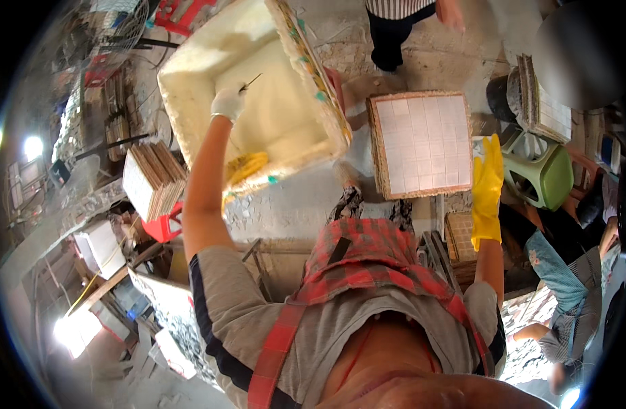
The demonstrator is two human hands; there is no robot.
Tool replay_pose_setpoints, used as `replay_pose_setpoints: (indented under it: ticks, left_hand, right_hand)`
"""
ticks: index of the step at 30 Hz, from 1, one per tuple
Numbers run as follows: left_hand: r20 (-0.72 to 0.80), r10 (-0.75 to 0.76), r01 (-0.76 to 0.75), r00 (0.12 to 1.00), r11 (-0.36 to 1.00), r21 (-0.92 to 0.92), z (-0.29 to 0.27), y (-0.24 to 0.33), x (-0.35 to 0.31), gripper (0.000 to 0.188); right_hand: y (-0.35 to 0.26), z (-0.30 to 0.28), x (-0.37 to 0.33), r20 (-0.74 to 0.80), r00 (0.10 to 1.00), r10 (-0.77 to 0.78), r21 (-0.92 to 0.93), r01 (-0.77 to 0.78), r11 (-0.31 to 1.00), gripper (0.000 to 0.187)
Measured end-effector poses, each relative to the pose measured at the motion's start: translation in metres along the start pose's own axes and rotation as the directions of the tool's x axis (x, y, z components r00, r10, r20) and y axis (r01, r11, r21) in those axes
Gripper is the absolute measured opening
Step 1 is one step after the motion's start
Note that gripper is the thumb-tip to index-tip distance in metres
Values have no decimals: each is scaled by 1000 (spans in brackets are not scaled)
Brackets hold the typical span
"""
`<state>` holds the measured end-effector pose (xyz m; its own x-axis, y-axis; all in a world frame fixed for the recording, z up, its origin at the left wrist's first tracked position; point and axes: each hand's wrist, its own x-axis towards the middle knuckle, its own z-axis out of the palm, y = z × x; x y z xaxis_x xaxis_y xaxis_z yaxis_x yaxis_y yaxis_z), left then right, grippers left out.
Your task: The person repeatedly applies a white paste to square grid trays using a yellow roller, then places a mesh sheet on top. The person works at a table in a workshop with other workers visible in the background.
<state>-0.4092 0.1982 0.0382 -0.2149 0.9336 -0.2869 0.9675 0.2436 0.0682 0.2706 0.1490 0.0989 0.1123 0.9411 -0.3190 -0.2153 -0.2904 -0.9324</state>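
My left hand [229, 103], in a white glove, is inside a large cream-coloured tub [180, 85] and closed around a thin dark pointed tool [253, 81], whose exact kind I cannot make out. A crumpled yellow thing [246, 165], perhaps a rubber glove, lies at the tub's near edge. In front of me stands a stack of square boards topped with a sheet of pale square tiles [423, 144]. Just right of that stack is my right hand [488, 183] in a yellow rubber glove, its fingers stretched out. Whether it touches the stack is unclear.
More stacked boards stand on the left [153, 180] above a red stool [164, 223]. A green plastic stool [548, 174] is at the right, near another tile stack [546, 112]. One person [395, 27] stands ahead; another [572, 293] is at the lower right.
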Motion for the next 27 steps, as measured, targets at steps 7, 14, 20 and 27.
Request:
replay_pose_setpoints:
  ticks: [7,14,20,27]
  left_hand:
    - [-147,215,-230,965,968,-97,56,-7,67,21]
    - [231,249,-299,941,930,214,-4,-17,10,24]
    - [288,177,-233,941,956,177,-14,-10,0,25]
    - [373,152,-254,915,937,240,-34,-10,-24,21]
  right_hand:
    - [-67,133,-28,583,737,-342,-756,647,105,57]
    - [-89,274,-30,684,543,-487,-454,839,299,64]
    - [-36,400,-40,794,469,-387,-329,867,374,75]
    - [36,418,-29,780,617,-99,-534,741,407,97]
